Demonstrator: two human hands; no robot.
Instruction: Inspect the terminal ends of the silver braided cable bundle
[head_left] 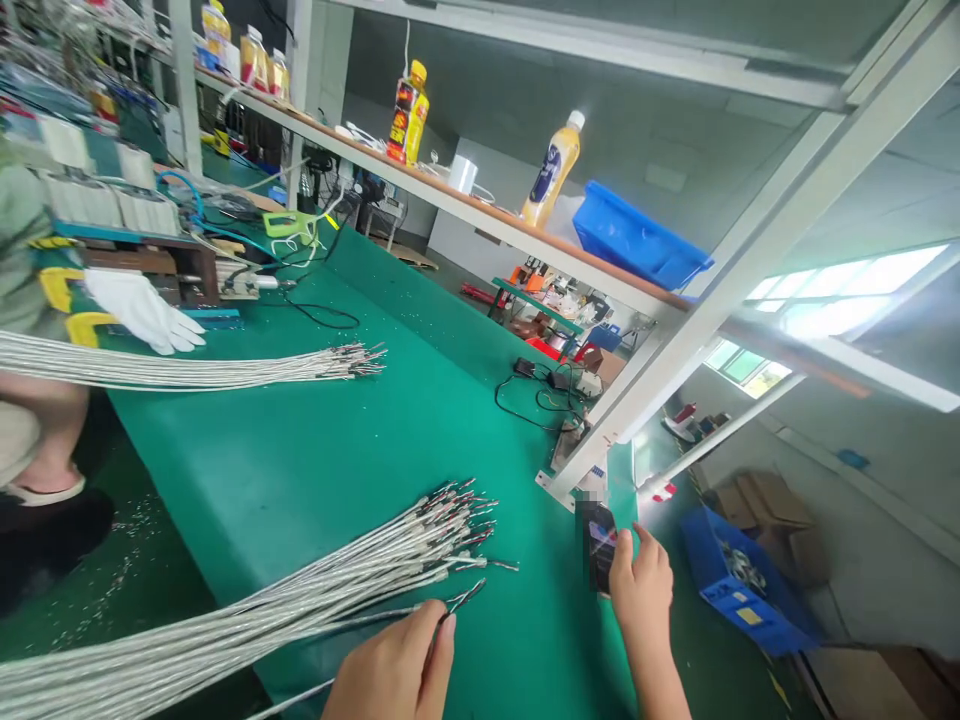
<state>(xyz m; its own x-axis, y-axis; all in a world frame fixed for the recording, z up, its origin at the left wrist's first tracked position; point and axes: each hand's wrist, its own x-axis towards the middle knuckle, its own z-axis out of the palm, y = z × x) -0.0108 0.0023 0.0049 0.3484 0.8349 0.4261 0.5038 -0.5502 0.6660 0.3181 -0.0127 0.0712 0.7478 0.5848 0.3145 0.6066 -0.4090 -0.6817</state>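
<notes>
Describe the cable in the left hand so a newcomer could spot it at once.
On the green workbench, find the silver cable bundle fanned out nearest the viewer. One cable stands apart from it, pinched in the left hand, its dark tip poking past the fingers.

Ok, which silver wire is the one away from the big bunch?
The lone silver braided wire in the left hand. It lies apart from the big bundle of silver wires, and its dark tip pokes out past the fingers.
</notes>
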